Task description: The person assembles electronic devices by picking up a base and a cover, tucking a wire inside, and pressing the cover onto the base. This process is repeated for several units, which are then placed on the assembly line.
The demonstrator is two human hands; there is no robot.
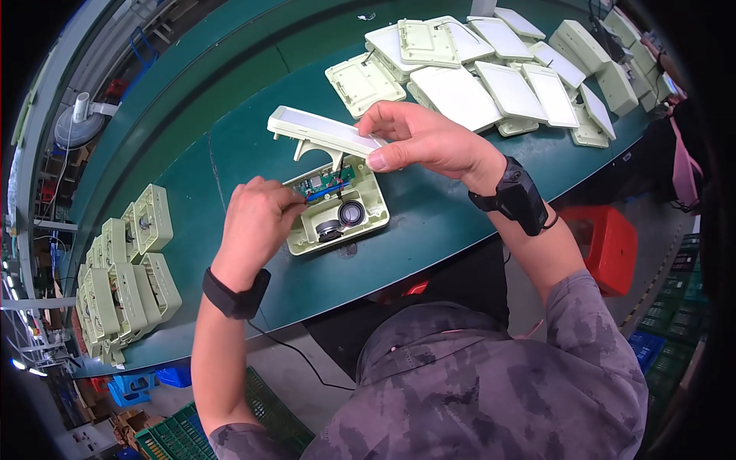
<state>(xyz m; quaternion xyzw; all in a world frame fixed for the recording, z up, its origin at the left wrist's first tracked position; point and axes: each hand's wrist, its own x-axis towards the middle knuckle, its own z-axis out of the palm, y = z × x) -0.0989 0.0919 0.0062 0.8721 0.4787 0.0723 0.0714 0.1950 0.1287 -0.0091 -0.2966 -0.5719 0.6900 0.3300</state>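
Observation:
A pale green plastic housing (376,201) lies open on the green table in front of me. Inside it sit a green circuit board (313,184) with a blue strip along it, and two round black speaker-like parts (350,213). My right hand (429,142) grips the right end of a pale green cover with a white panel (318,124), held tilted above the housing. A dark wire runs between cover and housing. At the housing's left side, my left hand (264,215) has its fingertips pinched together by the circuit board's end; what they hold is hidden.
Several pale green covers with white panels (452,92) lie piled at the far right. At the left, several open housings (123,291) stand in stacked rows. A red stool (613,249) is beyond the table's near edge, and green crates (180,433) are on the floor.

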